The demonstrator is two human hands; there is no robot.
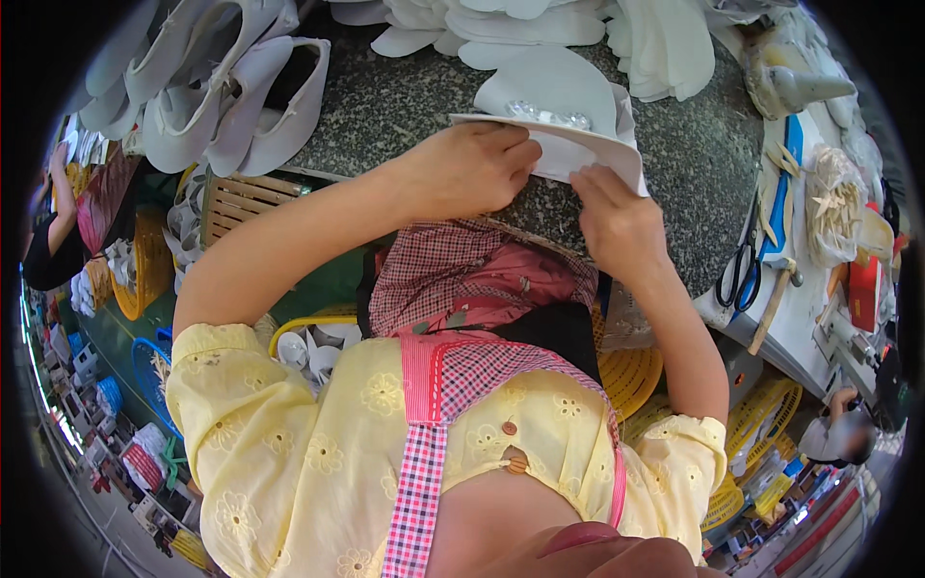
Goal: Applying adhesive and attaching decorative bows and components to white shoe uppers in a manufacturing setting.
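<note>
A white shoe upper (pixel 544 82) with a glittering clear ornament (pixel 549 116) on it is held at the near edge of the dark speckled stone worktop (pixel 385 106). My left hand (pixel 487 169) is closed, its fingers curled on the upper's near left edge. At the lower right edge, my right hand (pixel 620 217) pinches the same piece, with its fingertips partly hidden under the fold. The underside of the upper shows white between my two hands.
White shoes (pixel 222 106) are heaped at the left. White insole-shaped pieces (pixel 665 43) lie stacked along the back. On the right side table are black scissors (pixel 742 270), a hammer (pixel 774 308) and a shoe last (pixel 800 87). Yellow baskets (pixel 631 380) stand below.
</note>
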